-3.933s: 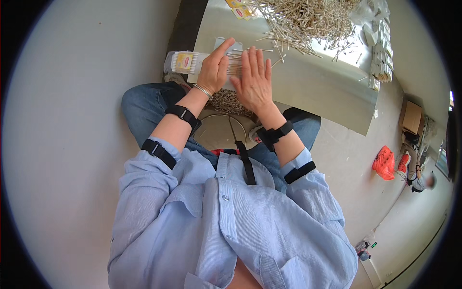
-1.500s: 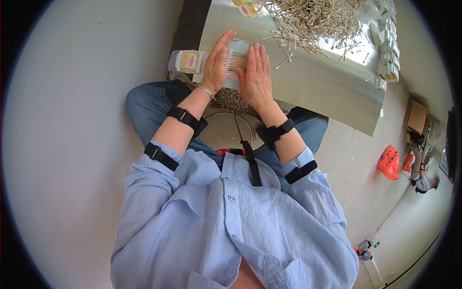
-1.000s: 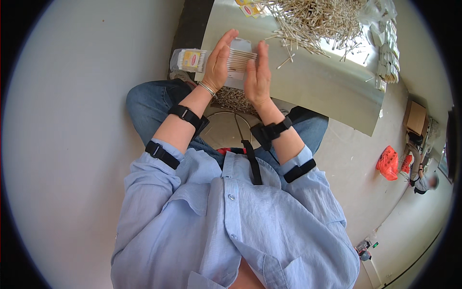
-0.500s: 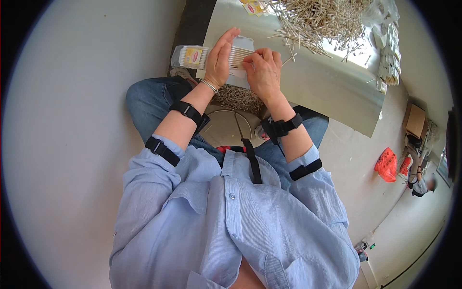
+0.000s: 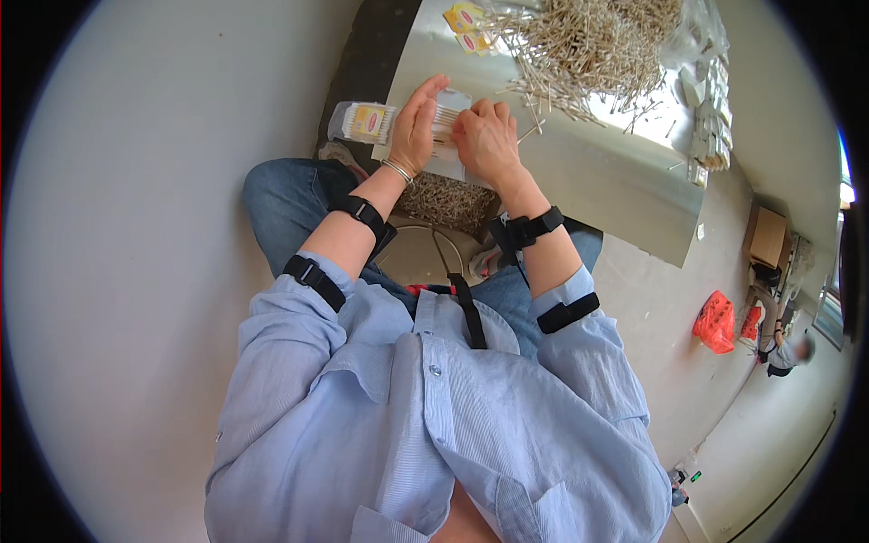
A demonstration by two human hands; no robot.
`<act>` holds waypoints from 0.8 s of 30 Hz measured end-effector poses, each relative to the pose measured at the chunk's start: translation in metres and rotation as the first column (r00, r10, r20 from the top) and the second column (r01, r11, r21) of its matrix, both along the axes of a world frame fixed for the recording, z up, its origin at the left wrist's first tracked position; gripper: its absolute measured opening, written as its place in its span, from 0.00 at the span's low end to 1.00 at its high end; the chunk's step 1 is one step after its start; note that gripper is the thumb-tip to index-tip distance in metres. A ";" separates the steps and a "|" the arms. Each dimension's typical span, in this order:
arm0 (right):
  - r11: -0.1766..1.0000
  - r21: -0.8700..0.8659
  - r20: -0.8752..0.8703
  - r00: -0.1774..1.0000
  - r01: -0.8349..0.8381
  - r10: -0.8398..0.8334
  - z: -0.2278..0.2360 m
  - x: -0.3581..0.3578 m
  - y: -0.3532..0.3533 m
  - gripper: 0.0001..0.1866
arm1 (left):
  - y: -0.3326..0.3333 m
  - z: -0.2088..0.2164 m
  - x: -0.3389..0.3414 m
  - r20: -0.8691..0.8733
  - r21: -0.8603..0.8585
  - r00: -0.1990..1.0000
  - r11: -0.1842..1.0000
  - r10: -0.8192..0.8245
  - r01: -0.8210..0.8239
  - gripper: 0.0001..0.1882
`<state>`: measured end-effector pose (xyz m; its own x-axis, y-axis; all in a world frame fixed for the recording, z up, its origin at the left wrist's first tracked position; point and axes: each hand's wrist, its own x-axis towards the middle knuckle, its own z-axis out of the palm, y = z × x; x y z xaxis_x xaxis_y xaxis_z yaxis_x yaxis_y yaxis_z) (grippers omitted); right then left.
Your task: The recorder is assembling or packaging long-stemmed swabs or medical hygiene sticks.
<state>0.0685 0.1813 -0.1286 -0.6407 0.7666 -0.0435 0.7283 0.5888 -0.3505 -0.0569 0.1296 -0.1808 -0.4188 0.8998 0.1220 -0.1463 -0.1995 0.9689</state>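
A row of cotton swabs (image 5: pixel 445 120) lies on a pale sheet (image 5: pixel 450 166) near the table's front edge, between my hands. My left hand (image 5: pixel 415 128) stands on edge at the row's left end, fingers stretched out and holding nothing. At the right end, my right hand (image 5: pixel 486 140) has its fingers bent and pressed together on the swabs; its fingertips are partly hidden. A single swab (image 5: pixel 531 133) sticks out beyond the right hand. Left of my left hand lies a clear pack of swabs (image 5: pixel 369 122) with a yellow label.
A large loose heap of cotton swabs (image 5: pixel 588 54) covers the table's far side. Yellow cards (image 5: pixel 466 27) lie left of it, stacked white packs (image 5: pixel 712 127) to its right. Below the table edge is a box of swabs (image 5: pixel 446 201). A red bag (image 5: pixel 715 323) rests on the floor.
The whole view has shifted slightly, so the table sits lower. My right hand's fingers have moved a little over the row; my left hand keeps its place beside it.
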 end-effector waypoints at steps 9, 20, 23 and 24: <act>0.991 0.098 -0.334 0.941 0.089 -0.052 0.019 0.016 0.000 0.05 | 0.003 0.020 0.010 -0.139 -0.033 0.974 0.982 0.178 -0.184 0.17; 0.972 0.103 -0.665 0.741 0.212 -0.091 0.051 0.028 -0.043 0.07 | -0.012 0.082 0.036 -0.102 -0.187 0.988 0.974 0.113 -0.131 0.09; 0.967 0.128 -0.685 0.725 0.219 -0.073 0.064 0.034 -0.057 0.08 | -0.028 0.097 0.040 0.034 -0.099 0.998 0.994 0.049 -0.046 0.10; 0.963 0.152 -0.694 0.718 0.224 -0.057 0.068 0.035 -0.059 0.08 | -0.033 0.100 0.039 0.066 -0.104 0.998 0.995 0.005 0.002 0.10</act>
